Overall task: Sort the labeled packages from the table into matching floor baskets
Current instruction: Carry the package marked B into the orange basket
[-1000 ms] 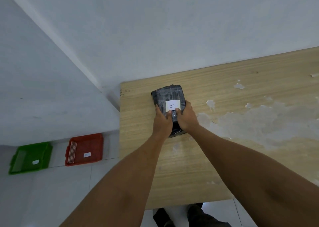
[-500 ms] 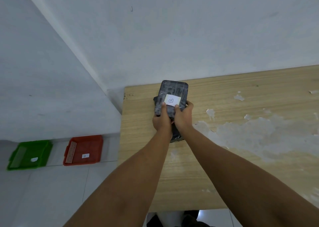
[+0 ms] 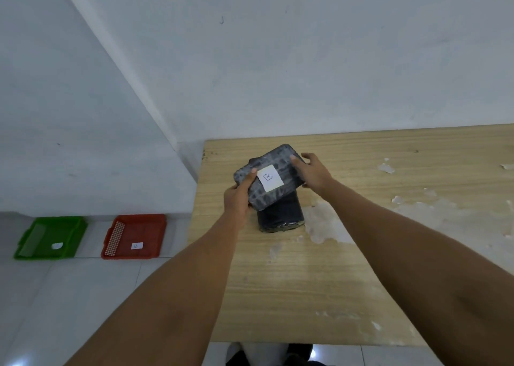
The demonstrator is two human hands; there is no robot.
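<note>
A dark plastic-wrapped package [image 3: 274, 168] with a white label marked "B" is lifted and tilted above the wooden table [image 3: 347, 254]. My left hand [image 3: 237, 198] grips its near left end and my right hand [image 3: 313, 172] holds its far right side. Under it a second dark package [image 3: 281, 215] lies flat on the table, its label hidden. On the floor to the left stand a red basket [image 3: 135, 236] with a small white label and a green basket [image 3: 51, 237] with a white label.
The table's left edge runs close to the wall corner, and white walls stand behind it. Its top has worn, peeled pale patches [image 3: 328, 223] at the right. Pale floor tiles spread around the baskets. My feet [image 3: 267, 354] show under the table's near edge.
Both hands raised the top package off the lower one and turned it sideways. My right hand slid from the near end to the far right side. The lower package now shows.
</note>
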